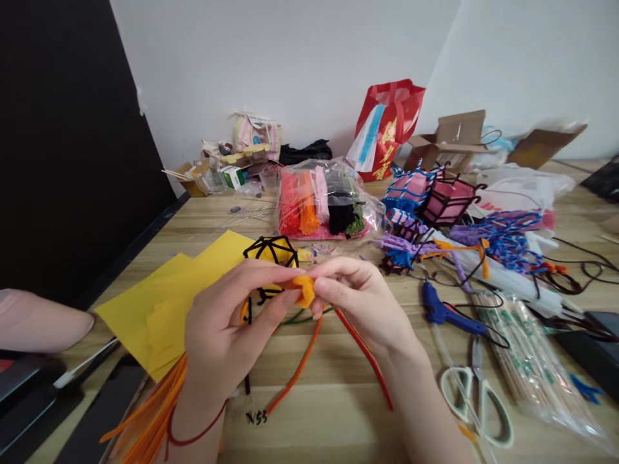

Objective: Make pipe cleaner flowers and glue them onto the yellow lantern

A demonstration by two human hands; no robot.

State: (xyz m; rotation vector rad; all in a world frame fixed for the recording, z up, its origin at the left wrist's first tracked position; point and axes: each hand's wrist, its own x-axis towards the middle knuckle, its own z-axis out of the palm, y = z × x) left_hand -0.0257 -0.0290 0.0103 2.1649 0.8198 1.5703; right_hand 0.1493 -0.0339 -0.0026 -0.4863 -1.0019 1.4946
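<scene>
Between the fingertips of both hands is a small piece of bent orange pipe cleaner (305,291), folded into a compact shape. My left hand (225,325) pinches it from the left with thumb and forefinger. From the other side, my right hand (365,303) grips its right edge. Just behind the fingers stands a black pipe-cleaner lantern frame (271,250) with yellow panels, partly hidden by my left hand. Loose orange (302,370) and red pipe cleaners (370,361) lie below the hands. A bundle of orange pipe cleaners (152,412) lies beside my left forearm.
Yellow sheets (169,290) lie to the left. A blue glue gun (447,312), scissors (476,393) and bagged sticks (532,361) are on the right. Pink lanterns (449,200), a bag of pipe cleaners (314,200) and a red bag (387,129) stand farther back.
</scene>
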